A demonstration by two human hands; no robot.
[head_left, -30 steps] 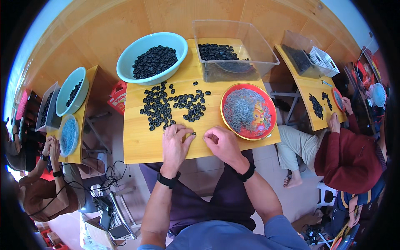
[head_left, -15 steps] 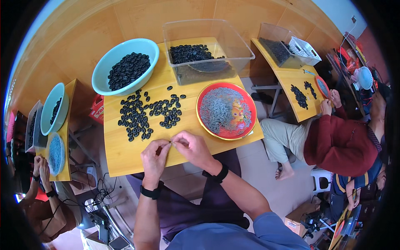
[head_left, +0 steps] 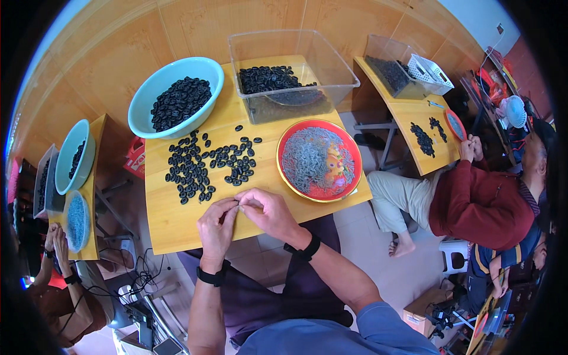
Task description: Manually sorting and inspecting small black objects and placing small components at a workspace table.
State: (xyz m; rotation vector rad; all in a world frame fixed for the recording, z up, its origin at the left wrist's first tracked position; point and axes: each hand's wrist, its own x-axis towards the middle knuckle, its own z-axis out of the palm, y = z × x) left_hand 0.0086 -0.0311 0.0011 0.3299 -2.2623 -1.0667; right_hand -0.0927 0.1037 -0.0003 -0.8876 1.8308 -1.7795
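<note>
My left hand (head_left: pixel 216 228) and my right hand (head_left: pixel 266 213) meet over the front edge of the wooden table (head_left: pixel 171 228). Thumbs and fingers of both are pinched together at one spot. Whatever lies between the fingertips is too small and covered to name. Just beyond my left hand, many small black oval pieces (head_left: pixel 188 168) are spread over the tabletop. A red plate (head_left: pixel 316 188) with a yellow rim stands to the right of them. It bears a heap of thin grey metal-looking bits (head_left: pixel 305 154), nearest to my right hand.
A light blue basin (head_left: pixel 139 109) of black pieces stands at the back left, beside a clear plastic bin (head_left: pixel 331 97) holding more. Another person in a dark red top (head_left: pixel 485 201) works at a table on the right. At far left, a co-worker's hands (head_left: pixel 56 239) are beside a bowl.
Both my hands stay pinched together at nearly the same place, with the fingers shifting slightly. A tiny dark bit that showed between the fingertips is now hidden. The whole view has tilted a little.
</note>
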